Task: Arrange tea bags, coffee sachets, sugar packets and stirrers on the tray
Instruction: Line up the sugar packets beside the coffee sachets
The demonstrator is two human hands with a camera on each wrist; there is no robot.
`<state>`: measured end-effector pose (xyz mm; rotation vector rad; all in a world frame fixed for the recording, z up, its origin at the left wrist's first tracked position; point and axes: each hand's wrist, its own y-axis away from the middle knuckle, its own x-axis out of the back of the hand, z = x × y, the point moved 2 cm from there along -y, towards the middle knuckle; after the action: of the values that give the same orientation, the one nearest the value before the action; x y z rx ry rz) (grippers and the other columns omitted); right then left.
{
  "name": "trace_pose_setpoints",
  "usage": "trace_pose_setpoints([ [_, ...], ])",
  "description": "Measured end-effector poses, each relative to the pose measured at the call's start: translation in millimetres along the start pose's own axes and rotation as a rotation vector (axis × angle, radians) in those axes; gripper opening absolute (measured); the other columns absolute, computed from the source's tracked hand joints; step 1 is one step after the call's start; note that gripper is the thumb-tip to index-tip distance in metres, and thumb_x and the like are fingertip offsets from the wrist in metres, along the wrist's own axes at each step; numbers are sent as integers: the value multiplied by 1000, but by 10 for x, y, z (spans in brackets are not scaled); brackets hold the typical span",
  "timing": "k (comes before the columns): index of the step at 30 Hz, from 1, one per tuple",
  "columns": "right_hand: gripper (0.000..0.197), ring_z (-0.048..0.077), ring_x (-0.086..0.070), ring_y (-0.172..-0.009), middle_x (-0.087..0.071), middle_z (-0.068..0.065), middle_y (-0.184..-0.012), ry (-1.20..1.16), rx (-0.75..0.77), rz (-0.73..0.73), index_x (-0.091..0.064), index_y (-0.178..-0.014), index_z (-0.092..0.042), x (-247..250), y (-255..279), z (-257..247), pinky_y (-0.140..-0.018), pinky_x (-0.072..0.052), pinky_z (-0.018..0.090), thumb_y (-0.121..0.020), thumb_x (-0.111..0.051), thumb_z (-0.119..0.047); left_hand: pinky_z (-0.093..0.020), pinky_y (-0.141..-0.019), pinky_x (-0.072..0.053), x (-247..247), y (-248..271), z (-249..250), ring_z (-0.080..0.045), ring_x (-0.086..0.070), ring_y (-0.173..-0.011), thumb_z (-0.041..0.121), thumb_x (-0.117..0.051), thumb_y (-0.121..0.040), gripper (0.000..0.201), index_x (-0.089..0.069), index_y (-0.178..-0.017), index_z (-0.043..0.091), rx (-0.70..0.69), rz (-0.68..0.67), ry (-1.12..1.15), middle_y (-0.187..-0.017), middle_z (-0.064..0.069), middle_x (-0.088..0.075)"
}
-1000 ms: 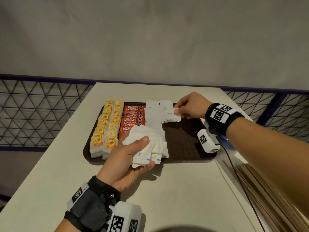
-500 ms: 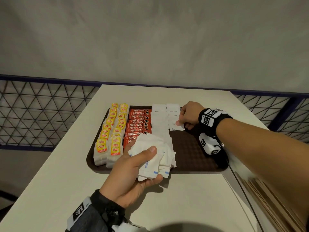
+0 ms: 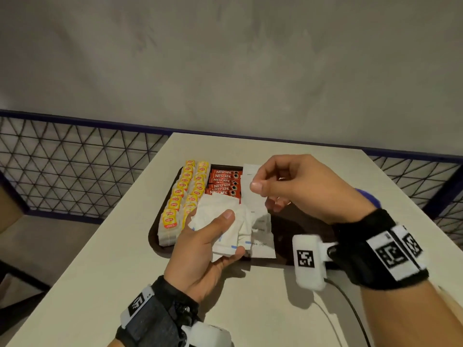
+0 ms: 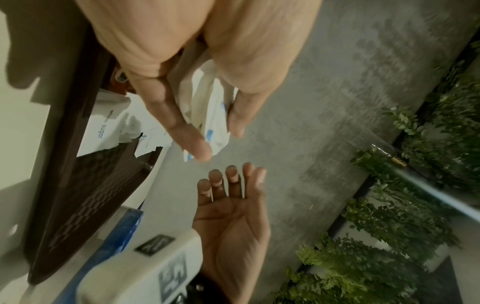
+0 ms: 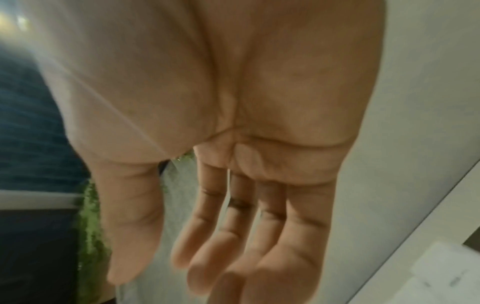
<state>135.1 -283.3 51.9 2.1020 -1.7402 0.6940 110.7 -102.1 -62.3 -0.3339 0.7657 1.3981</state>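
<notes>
A dark brown tray (image 3: 295, 221) lies on the white table. It carries two rows of yellow tea bags (image 3: 180, 194) at its left. Red coffee sachets (image 3: 223, 182) lie beside them, then a column of white sugar packets (image 3: 251, 171). My left hand (image 3: 231, 234) grips a crumpled bundle of sugar packets (image 3: 220, 236) over the tray's near edge; the left wrist view shows this bundle (image 4: 207, 102) between thumb and fingers. My right hand (image 3: 265, 196) hovers above the sugar column with loosely bent fingers (image 5: 233, 246), holding nothing.
The table (image 3: 250, 309) has free surface in front of the tray. A cable (image 3: 350, 309) runs from my right wrist across it. A blue object (image 3: 368, 196) sits by the tray's right side. A mesh railing (image 3: 75, 166) and a grey wall stand behind.
My right hand has let go of the sugar packet it was laying in the column and has drawn back, empty, toward my left hand. The left hand keeps its bundle.
</notes>
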Motion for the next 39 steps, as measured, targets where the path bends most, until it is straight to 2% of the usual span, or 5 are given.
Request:
trace_pose_setpoints([
  [7,41,1,-58,-62,-73,3,-85,119,56,-142,-69,-101,-28,-371,15,-13,-70,-55,33,-71,-94,-40,-30,-58,-57,-12,18,49,-9,-77,-83,19,-75,-88,53,-60,-137,28,-99,59,-41,-111,3,-78],
  [18,17,26,-66,-69,-70,22,-86,-22,-19,-227,-75,-102,-8,-283,-110,313,-74,-63,39,-86,-83,-11,-35,-56,-60,3,-19,-28,-28,-76,-90,34,-65,-92,49,-60,-139,20,57,9,7,-119,-15,-75],
  [24,7,8,-59,-56,-74,5,-73,-23,-83,5,-77,-94,-12,59,-224,531,-63,-47,27,-88,-81,-12,-33,-55,-60,37,-48,-81,-28,-77,-88,16,-70,-86,51,-62,-136,15,38,-24,17,-117,-15,-76],
  [29,13,35,-73,-69,-74,17,-82,-304,-245,372,-69,-80,-2,307,-374,949,-78,-65,48,-85,-81,0,-31,-51,-58,47,-56,-90,-26,-77,-83,16,-71,-84,50,-65,-133,14,40,-12,-3,-111,-14,-77],
  [39,10,26,-74,-68,-77,12,-97,-68,-297,271,-76,-91,-5,252,-477,1122,-78,-66,37,-91,-72,4,-29,-51,-58,45,-57,-86,-21,-78,-81,15,-68,-90,43,-66,-133,19,34,-15,-20,-110,-9,-79],
])
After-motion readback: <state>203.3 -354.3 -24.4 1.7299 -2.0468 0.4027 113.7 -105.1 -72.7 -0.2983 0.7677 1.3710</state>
